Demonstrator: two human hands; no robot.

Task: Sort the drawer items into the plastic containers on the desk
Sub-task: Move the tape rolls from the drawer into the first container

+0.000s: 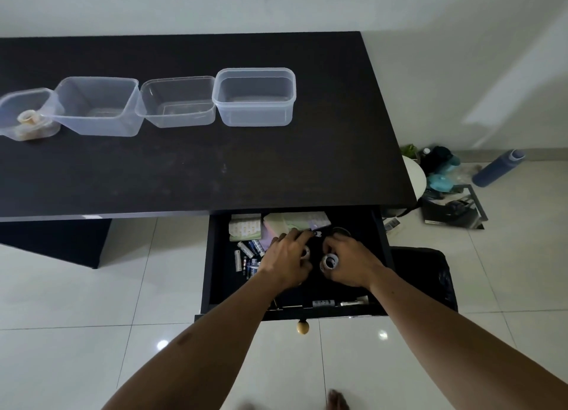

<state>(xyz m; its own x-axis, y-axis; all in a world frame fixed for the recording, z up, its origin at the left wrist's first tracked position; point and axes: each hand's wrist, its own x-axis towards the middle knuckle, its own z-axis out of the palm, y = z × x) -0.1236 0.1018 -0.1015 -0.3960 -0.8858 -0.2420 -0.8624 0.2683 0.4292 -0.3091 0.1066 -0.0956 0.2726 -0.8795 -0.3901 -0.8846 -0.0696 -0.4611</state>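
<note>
Your right hand (353, 263) has its fingers curled round a white tape roll (329, 262) inside the open drawer (212, 256). Just beside it, your left hand (287, 257) curls over a smaller white roll (305, 252). Loose batteries (247, 256) lie left of that hand, with paper packets (246, 226) at the drawer's back. On the counter (184, 170), four clear plastic containers (255, 116) stand in a row. The leftmost container (9, 102) holds brownish tape rolls (27, 119).

four containers (255, 96) on desk (190, 170), behind drawer (381, 243)
</note>
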